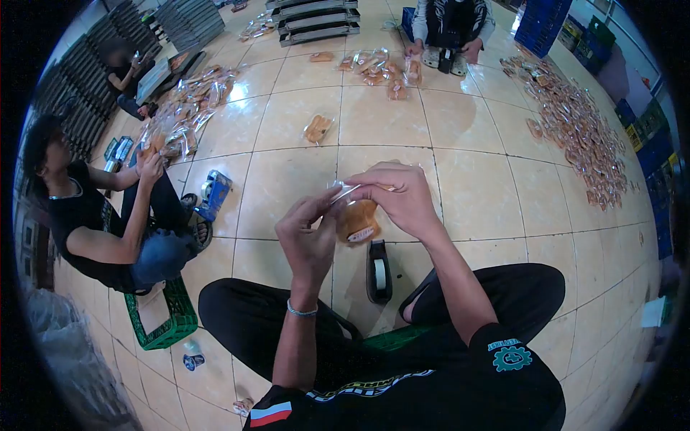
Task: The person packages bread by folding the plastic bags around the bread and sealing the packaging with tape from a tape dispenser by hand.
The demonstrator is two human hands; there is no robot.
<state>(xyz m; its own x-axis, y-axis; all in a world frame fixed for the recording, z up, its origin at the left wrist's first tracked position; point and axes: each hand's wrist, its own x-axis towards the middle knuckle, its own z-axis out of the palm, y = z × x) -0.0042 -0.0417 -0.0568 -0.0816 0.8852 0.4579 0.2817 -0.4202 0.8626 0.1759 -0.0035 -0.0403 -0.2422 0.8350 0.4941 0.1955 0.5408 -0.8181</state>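
Observation:
A clear plastic bag of bread (359, 219) hangs between my two hands, above the tiled floor. Its top edge is pinched by my left hand (310, 221), with thumb and forefinger together. From the other side, my right hand (397, 192) is closed on the same top edge, its fingers folded over the plastic. Brown bread shows through the lower part of the bag, with a printed label near the bottom. Just below it, a black tape dispenser (379, 273) with a pale roll rests on the floor between my legs.
Another bagged bread (318, 129) lies ahead on the tiles. Piles of bagged bread lie at the left (190, 108) and right (575, 129). A person (108, 208) sits at left, near a blue tape dispenser (213, 194) and a green crate (164, 320). Stacked trays (316, 21) stand behind.

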